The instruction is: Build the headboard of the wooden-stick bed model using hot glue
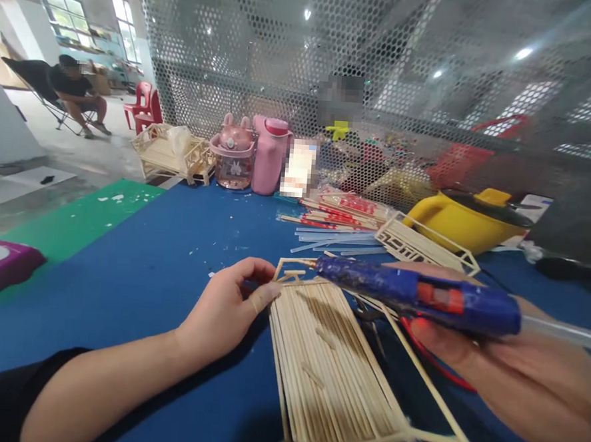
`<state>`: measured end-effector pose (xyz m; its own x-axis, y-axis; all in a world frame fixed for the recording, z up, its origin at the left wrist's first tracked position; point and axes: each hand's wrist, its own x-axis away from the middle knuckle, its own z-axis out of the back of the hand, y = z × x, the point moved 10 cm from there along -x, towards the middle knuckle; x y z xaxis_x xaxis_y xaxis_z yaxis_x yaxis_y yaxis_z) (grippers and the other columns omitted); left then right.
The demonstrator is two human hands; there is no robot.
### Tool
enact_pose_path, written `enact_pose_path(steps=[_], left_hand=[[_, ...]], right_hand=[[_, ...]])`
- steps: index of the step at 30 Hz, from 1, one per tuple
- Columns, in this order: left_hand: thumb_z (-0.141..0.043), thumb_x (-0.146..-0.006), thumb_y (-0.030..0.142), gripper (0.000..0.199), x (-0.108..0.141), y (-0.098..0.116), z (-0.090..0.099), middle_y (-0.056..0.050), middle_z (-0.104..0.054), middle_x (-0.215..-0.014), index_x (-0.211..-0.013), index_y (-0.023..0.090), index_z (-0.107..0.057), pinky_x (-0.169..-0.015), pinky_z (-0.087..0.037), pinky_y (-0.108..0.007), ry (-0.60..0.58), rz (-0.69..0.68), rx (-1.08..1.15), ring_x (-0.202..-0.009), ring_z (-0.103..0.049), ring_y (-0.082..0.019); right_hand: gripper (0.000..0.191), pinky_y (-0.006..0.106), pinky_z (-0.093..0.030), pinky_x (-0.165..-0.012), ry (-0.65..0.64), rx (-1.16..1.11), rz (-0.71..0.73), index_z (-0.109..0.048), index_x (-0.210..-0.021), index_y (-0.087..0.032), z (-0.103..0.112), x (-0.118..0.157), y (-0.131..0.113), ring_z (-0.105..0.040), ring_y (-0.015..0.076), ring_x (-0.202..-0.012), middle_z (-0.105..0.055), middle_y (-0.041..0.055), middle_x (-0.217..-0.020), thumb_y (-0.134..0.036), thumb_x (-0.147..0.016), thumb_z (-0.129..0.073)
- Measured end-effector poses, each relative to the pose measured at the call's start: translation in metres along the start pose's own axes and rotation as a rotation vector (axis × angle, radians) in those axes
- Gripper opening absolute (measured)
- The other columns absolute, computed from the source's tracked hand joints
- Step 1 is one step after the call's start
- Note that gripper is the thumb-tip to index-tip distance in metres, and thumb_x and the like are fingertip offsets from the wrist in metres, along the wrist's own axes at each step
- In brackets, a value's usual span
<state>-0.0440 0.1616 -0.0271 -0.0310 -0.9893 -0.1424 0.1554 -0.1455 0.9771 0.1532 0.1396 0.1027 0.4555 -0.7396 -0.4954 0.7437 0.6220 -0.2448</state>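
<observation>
My left hand (238, 301) is closed on the far left corner of a model (326, 369) built of thin wooden sticks, thumb and fingers pinching its edge. Slatted sticks lie side by side as its floor, with a stick frame standing around it and short loose bits on top. In my right hand (472, 352) is a blue hot glue gun (372, 282), a clear glue stick poking out of its rear. Its nozzle points left, close to the model's far end; whether it touches I cannot tell. The gun covers part of the frame.
Behind lie clear glue sticks (339, 240), wooden sticks in red wrappers (340, 214) and a smaller stick frame (429, 246). A yellow pot (456, 221), pink bottle (269, 159), pink cup (234, 160) and another stick model (169, 153) stand near the mesh panel. A person (78, 91) sits far left.
</observation>
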Motion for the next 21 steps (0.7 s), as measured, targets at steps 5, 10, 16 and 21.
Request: enact_pose_path(steps=[5, 10, 16, 21], left_hand=[[-0.059, -0.081, 0.031, 0.014, 0.001, 0.000, 0.002, -0.001, -0.067, -0.086, -0.088, 0.019, -0.063, -0.075, -0.047, -0.027, 0.009, 0.008, -0.032, -0.078, -0.060, -0.014], [-0.059, -0.081, 0.029, 0.013, 0.001, 0.002, 0.004, -0.001, -0.067, -0.084, -0.088, 0.018, -0.063, -0.072, -0.048, -0.026, 0.018, -0.015, -0.047, -0.075, -0.060, -0.014], [-0.056, -0.084, 0.030, 0.014, 0.001, 0.002, 0.001, -0.001, -0.065, -0.083, -0.088, 0.018, -0.061, -0.071, -0.048, -0.026, 0.005, -0.030, -0.067, -0.075, -0.059, -0.013], [-0.059, -0.082, 0.024, 0.013, 0.016, 0.045, 0.018, -0.002, -0.059, -0.084, -0.093, 0.018, -0.056, -0.071, -0.047, -0.025, 0.200, -0.362, -0.366, -0.078, -0.056, -0.013]], right_hand=[[0.041, 0.034, -0.057, -0.084, -0.121, 0.045, 0.072, -0.049, -0.124, -0.043, -0.026, 0.009, -0.002, -0.065, 0.0227, -0.100, -0.067, -0.0078, -0.114, -0.042, -0.083, -0.052], [0.046, 0.036, -0.053, -0.091, -0.098, -0.051, 0.049, -0.046, -0.126, -0.045, -0.031, 0.015, 0.003, -0.067, 0.0235, -0.095, -0.067, -0.0076, -0.112, -0.040, -0.081, -0.055], [0.042, 0.038, -0.058, -0.083, -0.066, -0.069, 0.020, -0.049, -0.121, -0.048, -0.024, 0.016, 0.006, -0.068, 0.0252, -0.086, -0.068, -0.0082, -0.107, -0.041, -0.080, -0.056], [0.040, 0.037, -0.057, -0.079, -0.004, -0.085, 0.015, -0.049, -0.123, -0.047, -0.008, 0.015, 0.009, -0.066, 0.0252, -0.093, -0.067, -0.0072, -0.110, -0.039, -0.084, -0.052]])
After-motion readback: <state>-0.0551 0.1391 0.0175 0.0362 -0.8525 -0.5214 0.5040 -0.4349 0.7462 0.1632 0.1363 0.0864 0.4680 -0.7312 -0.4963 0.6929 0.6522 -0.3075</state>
